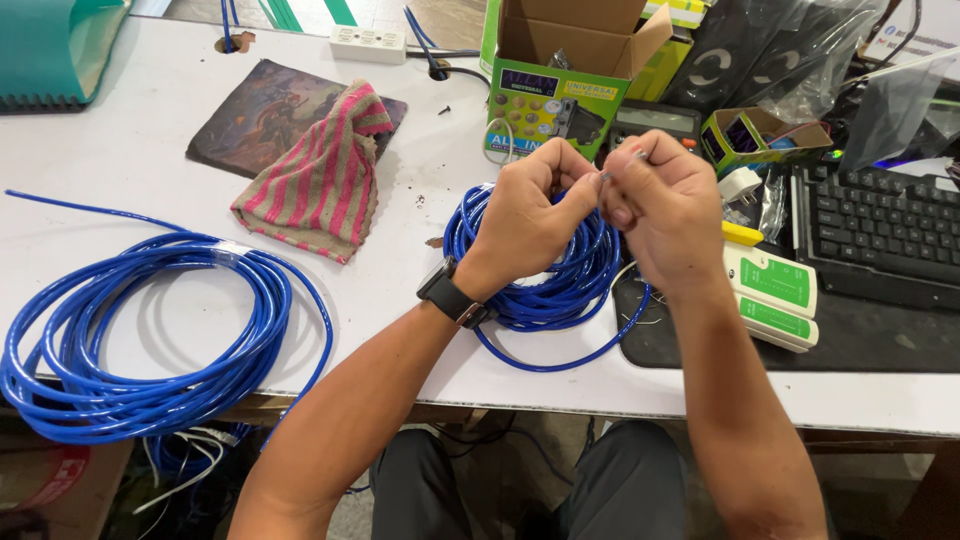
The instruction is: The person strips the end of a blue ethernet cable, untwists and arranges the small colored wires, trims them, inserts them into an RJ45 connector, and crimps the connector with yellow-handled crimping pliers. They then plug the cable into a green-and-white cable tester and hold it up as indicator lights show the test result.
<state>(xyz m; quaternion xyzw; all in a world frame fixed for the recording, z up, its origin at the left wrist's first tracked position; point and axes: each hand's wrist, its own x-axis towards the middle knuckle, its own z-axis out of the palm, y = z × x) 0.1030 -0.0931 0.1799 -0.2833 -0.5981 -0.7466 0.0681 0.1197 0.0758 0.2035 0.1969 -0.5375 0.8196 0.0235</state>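
From the head camera, two coils of blue round cable lie on the white worktop (130, 130): a large loose coil (130, 340) at the near left edge, partly overhanging it, and a smaller tighter coil (560, 275) directly beneath the hands. One pink-and-tan striped cloth (320, 180) sits crumpled on one dark printed mat (250, 115). One open green cardboard box (560, 85) stands behind the hands, one small open green box (755, 135) to its right, one black keyboard (880, 230) at far right, and one white-and-green two-part cable tester (775, 295) just beside the right wrist.

Both hands are raised above the smaller coil, knuckles up, thumbs meeting. The left hand (530, 215), with a black watch (452, 295) on the wrist, has its fingers curled closed. The right hand (665, 210) pinches a thin cable end (612, 172) between its fingers.
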